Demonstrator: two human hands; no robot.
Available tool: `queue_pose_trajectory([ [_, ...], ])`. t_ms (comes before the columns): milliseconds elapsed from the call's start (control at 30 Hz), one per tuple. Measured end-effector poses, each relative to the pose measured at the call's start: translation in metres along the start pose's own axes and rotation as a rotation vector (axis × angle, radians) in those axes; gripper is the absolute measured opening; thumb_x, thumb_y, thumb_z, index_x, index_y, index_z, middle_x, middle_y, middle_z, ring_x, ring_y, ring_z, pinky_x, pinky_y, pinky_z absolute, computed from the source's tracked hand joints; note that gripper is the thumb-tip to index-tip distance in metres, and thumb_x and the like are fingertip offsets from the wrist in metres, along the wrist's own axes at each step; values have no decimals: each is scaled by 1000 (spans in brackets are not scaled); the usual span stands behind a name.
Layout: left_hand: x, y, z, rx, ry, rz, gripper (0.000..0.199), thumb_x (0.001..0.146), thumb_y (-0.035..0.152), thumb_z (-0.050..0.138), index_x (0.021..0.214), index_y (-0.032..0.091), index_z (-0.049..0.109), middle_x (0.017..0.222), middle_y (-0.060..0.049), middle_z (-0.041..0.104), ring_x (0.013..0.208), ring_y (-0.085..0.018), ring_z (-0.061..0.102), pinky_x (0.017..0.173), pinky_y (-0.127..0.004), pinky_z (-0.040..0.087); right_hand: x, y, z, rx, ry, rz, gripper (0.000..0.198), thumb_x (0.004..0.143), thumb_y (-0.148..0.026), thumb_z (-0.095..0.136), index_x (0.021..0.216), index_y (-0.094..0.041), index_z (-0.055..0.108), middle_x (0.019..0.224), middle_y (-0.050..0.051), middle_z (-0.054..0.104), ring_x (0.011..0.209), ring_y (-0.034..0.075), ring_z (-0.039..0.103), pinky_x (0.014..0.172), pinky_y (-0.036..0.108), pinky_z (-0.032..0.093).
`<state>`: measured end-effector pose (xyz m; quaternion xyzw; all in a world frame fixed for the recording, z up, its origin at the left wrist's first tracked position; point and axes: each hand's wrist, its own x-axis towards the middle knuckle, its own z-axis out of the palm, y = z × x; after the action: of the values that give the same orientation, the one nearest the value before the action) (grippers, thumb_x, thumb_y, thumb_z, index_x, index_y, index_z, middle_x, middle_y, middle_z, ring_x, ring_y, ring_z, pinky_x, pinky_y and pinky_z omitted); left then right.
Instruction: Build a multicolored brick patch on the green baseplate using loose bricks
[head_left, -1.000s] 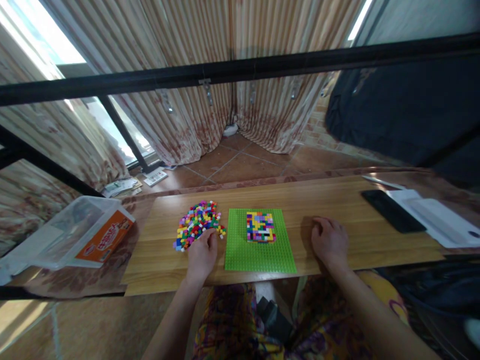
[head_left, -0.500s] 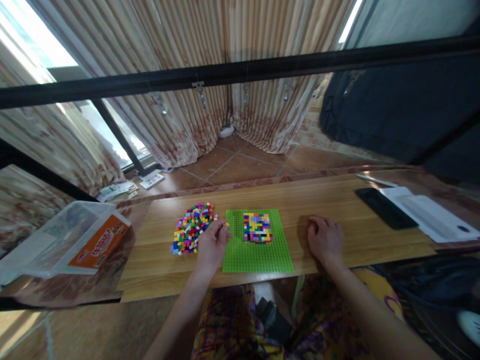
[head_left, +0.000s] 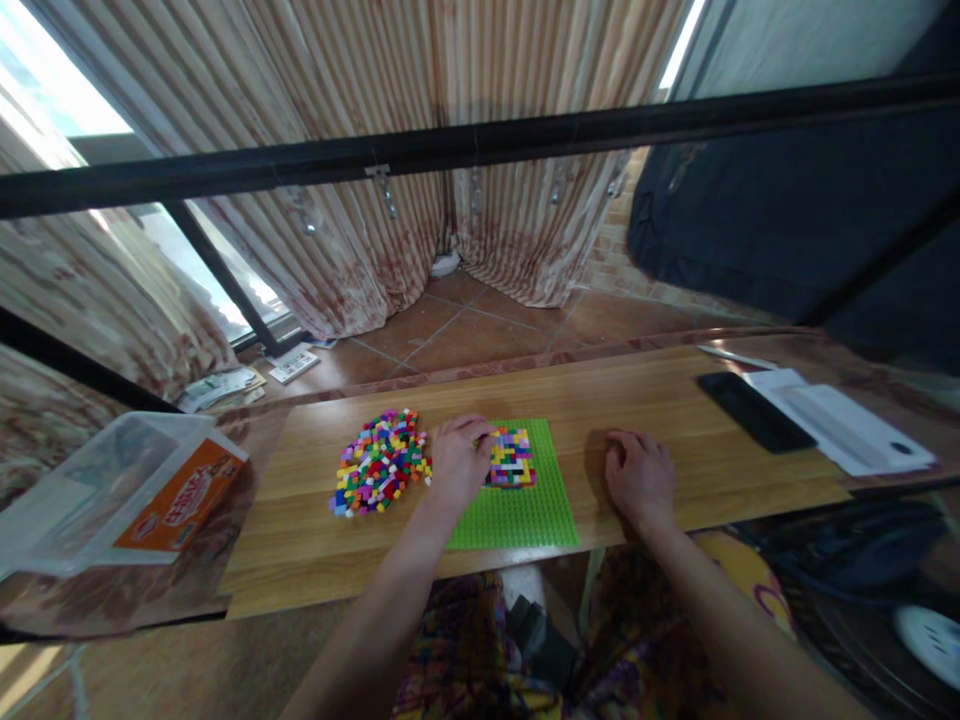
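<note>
A green studded baseplate [head_left: 517, 525] lies on the wooden board, carrying a many-coloured block of toy bricks [head_left: 513, 462]. My left hand [head_left: 459, 458] is over the left part of this block, thumb and fingers pinched together. A small brick seems to be in the pinch, though the fingers mostly hide it. Left of the plate is a loose heap of small coloured bricks [head_left: 381, 462]. To the right of the plate, my right hand [head_left: 642, 478] rests on the board, fingers curled in, with no object showing in it.
The wooden board [head_left: 300, 540] spans the view. On its right end lie a dark phone [head_left: 754, 411] and a white tray-like object [head_left: 855, 425]. A clear plastic box [head_left: 127, 490] with an orange label stands at the left. A black metal bar [head_left: 480, 145] crosses beyond the board.
My left hand has moved right, from between the heap and the plate to over the brick block. My right hand stays resting on the board. The whole view has shifted slightly.
</note>
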<state>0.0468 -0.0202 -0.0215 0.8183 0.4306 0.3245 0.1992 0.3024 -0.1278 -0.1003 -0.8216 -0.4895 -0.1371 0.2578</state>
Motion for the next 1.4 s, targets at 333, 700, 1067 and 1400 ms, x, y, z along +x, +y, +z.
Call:
queue_pose_trajectory([
  [333,7,-2,3,-8,-44,-51,11,76,11,64,76,21,69,97,-3,73,96,-21,65,93,-39,46,0,0,0,-10,2,3,28,84,-21,45,99,-16,69,102,11,68,93,25,55,83,38,39],
  [700,13,-25,22,-408,-80,-261,17,72,8,64,86,15,68,87,-5,72,82,-17,67,81,-31,52,0,1,1,-13,-2,4,28,84,-20,46,100,-16,69,104,12,68,94,25,54,82,38,39],
  [1067,10,-32,25,-565,-101,-281,24,76,15,65,99,16,70,98,-7,74,90,-17,67,83,-29,52,-1,0,0,-13,0,9,28,84,-20,47,100,-16,69,104,12,68,95,25,56,83,39,40],
  [1400,13,-29,33,-527,-111,-302,20,82,27,58,82,16,74,78,-2,74,72,-15,65,68,-24,50,-1,-2,-2,-29,14,1,28,84,-21,47,99,-16,70,103,12,69,94,25,56,85,39,41],
])
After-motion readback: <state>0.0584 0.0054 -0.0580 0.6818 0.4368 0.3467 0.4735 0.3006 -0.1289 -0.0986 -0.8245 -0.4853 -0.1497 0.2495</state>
